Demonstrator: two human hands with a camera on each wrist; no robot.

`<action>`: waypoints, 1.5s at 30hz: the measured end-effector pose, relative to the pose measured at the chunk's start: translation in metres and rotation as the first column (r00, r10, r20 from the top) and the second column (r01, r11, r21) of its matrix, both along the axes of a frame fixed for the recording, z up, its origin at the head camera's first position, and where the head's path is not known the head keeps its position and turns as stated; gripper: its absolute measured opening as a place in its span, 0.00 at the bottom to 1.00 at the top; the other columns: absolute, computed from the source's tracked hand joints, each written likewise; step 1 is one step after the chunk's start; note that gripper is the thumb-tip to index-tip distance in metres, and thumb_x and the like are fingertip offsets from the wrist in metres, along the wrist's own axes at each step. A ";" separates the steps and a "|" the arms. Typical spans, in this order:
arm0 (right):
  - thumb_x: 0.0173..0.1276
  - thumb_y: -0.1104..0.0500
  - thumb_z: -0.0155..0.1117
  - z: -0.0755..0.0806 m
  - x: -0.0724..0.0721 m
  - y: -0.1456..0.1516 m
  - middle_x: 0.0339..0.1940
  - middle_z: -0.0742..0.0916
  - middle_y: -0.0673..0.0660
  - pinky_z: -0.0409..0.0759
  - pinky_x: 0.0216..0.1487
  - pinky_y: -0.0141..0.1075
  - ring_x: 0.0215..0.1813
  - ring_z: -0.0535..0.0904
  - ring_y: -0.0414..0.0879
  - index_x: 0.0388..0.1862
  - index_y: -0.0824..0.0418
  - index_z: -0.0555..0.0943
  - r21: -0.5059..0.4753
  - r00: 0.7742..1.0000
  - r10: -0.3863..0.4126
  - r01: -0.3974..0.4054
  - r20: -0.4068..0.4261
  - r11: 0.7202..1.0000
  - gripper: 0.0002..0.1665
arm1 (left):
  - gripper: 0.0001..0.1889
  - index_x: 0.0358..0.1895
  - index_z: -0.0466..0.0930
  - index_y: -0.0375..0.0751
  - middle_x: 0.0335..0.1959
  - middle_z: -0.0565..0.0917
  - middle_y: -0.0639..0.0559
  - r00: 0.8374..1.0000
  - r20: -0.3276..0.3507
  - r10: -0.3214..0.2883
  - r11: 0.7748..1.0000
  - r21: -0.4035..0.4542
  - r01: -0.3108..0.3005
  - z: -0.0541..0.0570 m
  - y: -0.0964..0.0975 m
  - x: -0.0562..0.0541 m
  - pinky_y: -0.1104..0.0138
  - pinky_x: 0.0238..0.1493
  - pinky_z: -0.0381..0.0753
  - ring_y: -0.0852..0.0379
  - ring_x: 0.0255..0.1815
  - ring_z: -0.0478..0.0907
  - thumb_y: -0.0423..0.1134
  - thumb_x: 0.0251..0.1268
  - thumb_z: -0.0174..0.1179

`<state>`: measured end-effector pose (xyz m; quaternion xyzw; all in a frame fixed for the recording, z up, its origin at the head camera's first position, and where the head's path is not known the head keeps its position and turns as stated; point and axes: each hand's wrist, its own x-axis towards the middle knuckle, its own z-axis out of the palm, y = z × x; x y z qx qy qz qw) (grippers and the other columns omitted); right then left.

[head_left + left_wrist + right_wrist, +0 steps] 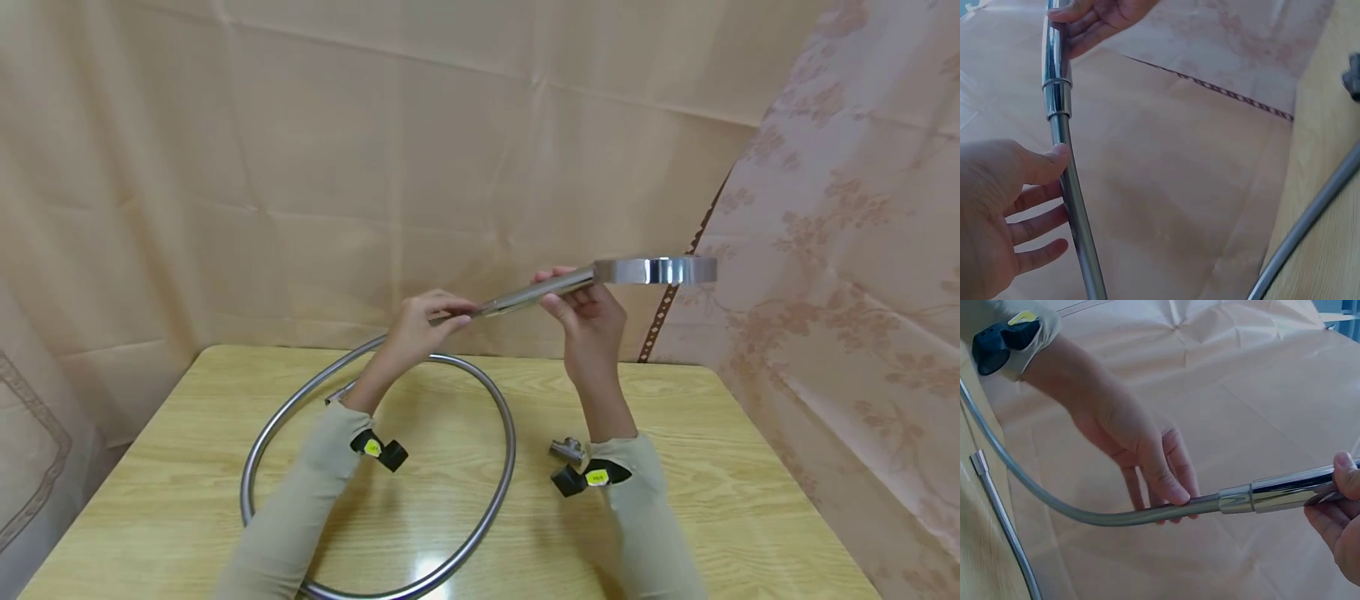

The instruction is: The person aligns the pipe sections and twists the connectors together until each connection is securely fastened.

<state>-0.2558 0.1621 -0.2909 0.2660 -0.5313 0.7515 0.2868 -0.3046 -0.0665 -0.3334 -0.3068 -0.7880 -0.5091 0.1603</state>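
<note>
A chrome handheld shower head (660,271) is held up above the far part of the table, its handle (1297,487) pointing left. My right hand (594,321) grips that handle between thumb and fingers, close to the round head. A silver shower hose (1079,212) meets the handle's end at a chrome collar (1058,100). Just behind the collar, my left hand (420,329) pinches the hose between thumb and fingers. From there the hose drops into a wide loop on the table; its free end (979,461) with a metal fitting lies at the left, partly behind my left wrist.
A small metal bracket-like fitting (567,450) lies on the wood-grain table (667,417) beside my right wrist. Beige cloth (450,167) hangs behind the table, and a pink flowered cloth (847,292) hangs at the right.
</note>
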 end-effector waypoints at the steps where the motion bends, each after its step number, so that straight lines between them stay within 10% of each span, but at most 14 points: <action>1: 0.63 0.76 0.68 0.000 -0.003 0.000 0.42 0.92 0.56 0.85 0.55 0.40 0.48 0.90 0.48 0.49 0.71 0.83 -0.009 1.000 -0.008 0.008 0.015 1.000 0.15 | 0.10 0.50 0.89 0.39 0.48 0.88 0.45 1.000 -0.005 0.004 1.000 -0.015 -0.004 0.001 -0.001 -0.003 0.49 0.57 0.83 0.48 0.51 0.84 0.31 0.66 0.68; 13: 0.66 0.79 0.62 0.003 -0.035 0.003 0.41 0.92 0.57 0.86 0.52 0.40 0.47 0.90 0.49 0.48 0.72 0.81 -0.159 0.983 0.058 -0.029 0.175 0.987 0.13 | 0.12 0.50 0.89 0.39 0.45 0.88 0.46 0.989 -0.060 0.135 0.964 -0.225 -0.145 0.003 -0.002 -0.029 0.53 0.51 0.84 0.49 0.46 0.85 0.35 0.64 0.71; 21: 0.64 0.79 0.66 0.004 -0.048 0.003 0.40 0.92 0.59 0.87 0.49 0.39 0.45 0.91 0.48 0.48 0.75 0.83 -0.266 0.942 -0.002 0.097 0.335 0.959 0.13 | 0.11 0.48 0.91 0.47 0.42 0.89 0.51 0.957 -0.157 0.244 0.899 -0.333 -0.284 0.011 -0.004 -0.043 0.63 0.33 0.76 0.53 0.41 0.86 0.42 0.63 0.72; 24: 0.63 0.78 0.67 0.002 -0.051 0.004 0.35 0.91 0.58 0.88 0.45 0.37 0.41 0.89 0.45 0.42 0.69 0.85 -0.278 0.913 -0.041 0.166 0.406 0.946 0.10 | 0.11 0.47 0.91 0.49 0.40 0.89 0.53 0.947 -0.186 0.261 0.874 -0.371 -0.314 0.014 -0.003 -0.045 0.64 0.30 0.74 0.54 0.39 0.86 0.44 0.63 0.72; 31: 0.70 0.73 0.62 -0.010 -0.059 0.015 0.29 0.88 0.50 0.87 0.44 0.32 0.33 0.87 0.39 0.65 0.81 0.72 -0.288 0.813 0.023 0.180 0.582 0.940 0.26 | 0.10 0.46 0.92 0.51 0.39 0.88 0.55 0.938 -0.199 0.284 0.839 -0.421 -0.343 0.016 0.000 -0.052 0.61 0.32 0.74 0.55 0.36 0.84 0.45 0.64 0.72; 38: 0.77 0.71 0.51 -0.023 -0.062 0.028 0.60 0.80 0.58 0.80 0.63 0.36 0.58 0.80 0.46 0.78 0.70 0.62 -0.361 0.676 0.211 0.088 0.706 0.928 0.32 | 0.08 0.43 0.92 0.52 0.39 0.88 0.55 0.949 -0.134 0.286 0.834 -0.452 -0.315 0.005 0.001 -0.061 0.59 0.37 0.75 0.55 0.38 0.84 0.45 0.62 0.73; 45: 0.79 0.70 0.45 -0.039 -0.066 0.032 0.53 0.78 0.55 0.69 0.74 0.38 0.50 0.80 0.43 0.79 0.68 0.56 -0.391 0.636 0.288 0.023 0.716 0.920 0.31 | 0.08 0.43 0.93 0.52 0.38 0.88 0.55 0.949 -0.079 0.304 0.841 -0.445 -0.307 -0.012 0.003 -0.066 0.54 0.42 0.76 0.54 0.39 0.85 0.43 0.61 0.74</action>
